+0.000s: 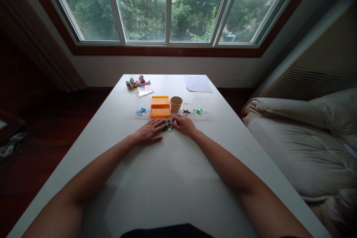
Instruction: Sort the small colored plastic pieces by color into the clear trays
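A small pile of green, dark and pale building-block pieces lies on the white table between my two hands. My left hand rests flat on the tabletop, fingers stretched out, its fingertips touching the left side of the pile. At the pile's right edge, my right hand has its fingers curled and drawn together; whatever they pinch is too small to make out. Just beyond the hands stands an opened orange box with a few small pieces in its near half. Beside it is a brown paper cup.
Clear trays hold blue pieces, dark brown pieces and green pieces. Small colourful figures and a pastel booklet lie at the table's far left, paper sheets at far right. A beige sofa stands right.
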`<act>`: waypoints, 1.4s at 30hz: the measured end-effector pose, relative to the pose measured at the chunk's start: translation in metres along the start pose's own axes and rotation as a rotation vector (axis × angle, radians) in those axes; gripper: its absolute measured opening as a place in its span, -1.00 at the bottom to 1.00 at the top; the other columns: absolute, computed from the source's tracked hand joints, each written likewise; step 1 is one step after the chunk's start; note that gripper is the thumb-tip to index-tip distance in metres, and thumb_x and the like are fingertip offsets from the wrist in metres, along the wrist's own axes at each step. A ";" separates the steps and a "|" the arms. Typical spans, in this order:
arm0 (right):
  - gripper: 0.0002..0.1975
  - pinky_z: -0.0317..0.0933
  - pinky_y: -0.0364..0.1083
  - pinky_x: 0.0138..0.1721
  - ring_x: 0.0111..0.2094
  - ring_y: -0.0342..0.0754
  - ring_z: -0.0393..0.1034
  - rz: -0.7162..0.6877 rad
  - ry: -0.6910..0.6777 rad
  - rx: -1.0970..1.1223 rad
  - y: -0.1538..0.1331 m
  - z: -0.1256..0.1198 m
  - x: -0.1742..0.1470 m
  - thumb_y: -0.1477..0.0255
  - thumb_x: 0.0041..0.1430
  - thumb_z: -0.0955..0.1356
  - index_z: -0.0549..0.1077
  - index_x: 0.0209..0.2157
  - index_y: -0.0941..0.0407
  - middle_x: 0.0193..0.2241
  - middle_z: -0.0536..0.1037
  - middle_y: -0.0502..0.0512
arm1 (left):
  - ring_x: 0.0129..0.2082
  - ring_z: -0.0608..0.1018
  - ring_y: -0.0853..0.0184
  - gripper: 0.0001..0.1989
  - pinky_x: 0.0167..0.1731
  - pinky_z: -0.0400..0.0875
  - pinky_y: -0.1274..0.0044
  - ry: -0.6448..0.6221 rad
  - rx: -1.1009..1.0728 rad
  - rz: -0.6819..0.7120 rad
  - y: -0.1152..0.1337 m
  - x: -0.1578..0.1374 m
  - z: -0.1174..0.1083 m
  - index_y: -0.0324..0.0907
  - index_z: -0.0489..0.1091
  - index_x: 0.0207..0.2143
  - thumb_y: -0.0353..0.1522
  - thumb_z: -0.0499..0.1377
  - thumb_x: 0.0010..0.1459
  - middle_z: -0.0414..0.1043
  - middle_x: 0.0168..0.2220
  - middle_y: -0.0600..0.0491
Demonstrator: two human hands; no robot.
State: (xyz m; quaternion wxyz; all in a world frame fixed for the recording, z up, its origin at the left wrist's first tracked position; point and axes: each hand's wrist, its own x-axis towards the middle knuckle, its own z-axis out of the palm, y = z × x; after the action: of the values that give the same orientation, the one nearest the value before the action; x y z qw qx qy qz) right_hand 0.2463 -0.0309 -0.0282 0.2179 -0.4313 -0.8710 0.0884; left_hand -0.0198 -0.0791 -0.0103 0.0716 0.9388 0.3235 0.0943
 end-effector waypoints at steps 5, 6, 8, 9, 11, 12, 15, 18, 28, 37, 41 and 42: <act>-0.77 0.01 -0.16 -0.33 -0.36 -0.12 0.33 0.024 0.031 -0.044 -0.002 0.004 0.000 0.22 0.33 0.30 0.51 -0.18 0.05 -0.30 0.53 0.05 | 0.42 -0.05 0.09 -0.26 0.36 -0.13 0.22 -0.021 0.013 -0.046 -0.006 -0.003 0.005 0.00 -0.19 0.44 0.00 -0.05 0.33 -0.21 0.45 0.00; -0.77 0.02 -0.16 -0.33 -0.36 -0.11 0.34 0.028 0.034 -0.041 -0.003 0.004 0.000 0.23 0.34 0.30 0.51 -0.17 0.04 -0.31 0.53 0.04 | 0.42 -0.04 0.09 -0.27 0.36 -0.12 0.22 -0.020 0.017 -0.053 -0.008 -0.002 0.006 -0.01 -0.18 0.43 0.00 -0.05 0.33 -0.19 0.45 0.00; -0.78 0.02 -0.15 -0.32 -0.36 -0.11 0.34 0.031 0.042 -0.035 -0.002 0.004 0.000 0.23 0.34 0.29 0.51 -0.16 0.04 -0.31 0.54 0.04 | 0.41 -0.02 0.09 -0.27 0.36 -0.09 0.22 -0.014 0.024 -0.064 -0.010 -0.001 0.008 -0.04 -0.15 0.43 0.00 -0.06 0.33 -0.15 0.44 -0.03; -0.78 0.02 -0.15 -0.33 -0.36 -0.11 0.34 0.030 0.047 -0.033 -0.002 0.004 -0.001 0.24 0.34 0.29 0.51 -0.16 0.04 -0.31 0.54 0.04 | 0.41 0.00 0.09 -0.27 0.35 -0.07 0.22 -0.006 0.027 -0.070 -0.011 0.000 0.009 -0.06 -0.14 0.43 0.00 -0.05 0.33 -0.12 0.43 -0.05; -0.79 0.02 -0.15 -0.33 -0.36 -0.11 0.34 0.028 0.057 -0.028 -0.001 0.005 -0.001 0.25 0.33 0.30 0.51 -0.16 0.03 -0.31 0.54 0.03 | 0.39 0.05 0.09 -0.27 0.35 -0.03 0.22 0.013 0.032 -0.075 -0.011 0.002 0.009 -0.12 -0.11 0.42 -0.01 -0.04 0.34 -0.05 0.41 -0.08; -0.80 0.02 -0.15 -0.33 -0.36 -0.11 0.34 0.029 0.061 -0.023 -0.001 0.005 -0.001 0.25 0.33 0.31 0.51 -0.17 0.03 -0.32 0.54 0.03 | 0.38 0.09 0.10 -0.29 0.34 0.00 0.23 0.029 0.033 -0.080 -0.011 0.002 0.009 -0.13 -0.07 0.42 -0.03 -0.04 0.34 -0.01 0.40 -0.09; -0.81 0.03 -0.16 -0.34 -0.38 -0.13 0.33 0.034 0.068 0.009 0.001 0.005 -0.002 0.26 0.32 0.32 0.52 -0.17 0.03 -0.35 0.53 0.02 | 0.33 0.20 0.14 -0.38 0.32 0.10 0.26 0.091 0.031 -0.114 -0.009 0.000 0.008 -0.13 0.04 0.38 -0.12 -0.02 0.35 0.10 0.36 -0.09; -0.81 0.04 -0.16 -0.34 -0.39 -0.14 0.33 0.030 0.072 0.050 0.003 0.007 -0.002 0.27 0.31 0.33 0.53 -0.18 0.04 -0.34 0.53 0.02 | 0.33 0.20 0.15 -0.40 0.31 0.14 0.26 0.120 0.021 -0.108 -0.005 -0.006 0.007 -0.07 0.07 0.37 -0.16 0.02 0.34 0.11 0.36 -0.05; -0.87 0.10 -0.17 -0.32 -0.38 -0.13 0.32 -0.023 0.105 0.091 0.005 0.012 -0.002 0.35 0.29 0.35 0.53 -0.19 0.05 -0.36 0.51 0.03 | 0.39 0.06 0.08 -0.36 0.34 0.06 0.17 0.080 0.076 -0.115 -0.005 -0.015 0.008 -0.09 0.10 0.36 -0.10 0.07 0.30 -0.03 0.41 -0.07; -0.85 0.23 -0.09 -0.11 -0.14 -0.03 0.36 -0.179 0.129 0.086 0.000 0.013 -0.001 0.43 0.27 0.36 0.54 -0.14 0.04 -0.21 0.51 0.12 | 0.36 0.14 0.13 -0.42 0.32 0.12 0.20 0.126 0.038 -0.118 -0.008 -0.016 0.011 -0.04 0.14 0.34 -0.14 0.07 0.31 0.07 0.37 -0.04; -0.81 0.24 -0.09 -0.09 -0.11 -0.03 0.36 -0.181 0.127 0.082 -0.003 0.013 -0.001 0.44 0.27 0.36 0.54 -0.09 0.02 -0.18 0.51 0.11 | 0.35 0.14 0.11 -0.41 0.32 0.11 0.19 0.130 0.037 -0.124 -0.005 -0.012 0.012 -0.04 0.14 0.34 -0.12 0.07 0.31 0.07 0.37 -0.05; -0.79 0.24 -0.09 -0.09 -0.11 -0.03 0.36 -0.175 0.126 0.079 -0.004 0.014 -0.001 0.45 0.27 0.35 0.53 -0.08 0.02 -0.18 0.51 0.11 | 0.35 0.14 0.11 -0.41 0.32 0.10 0.18 0.135 0.040 -0.133 -0.004 -0.010 0.012 -0.04 0.14 0.34 -0.11 0.06 0.31 0.07 0.37 -0.05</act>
State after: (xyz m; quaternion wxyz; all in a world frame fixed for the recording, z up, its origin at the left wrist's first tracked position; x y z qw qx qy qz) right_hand 0.2376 -0.0337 -0.0392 0.2960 -0.3492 -0.8858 0.0758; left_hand -0.0270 -0.0825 -0.0245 0.0370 0.9079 0.3912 0.1460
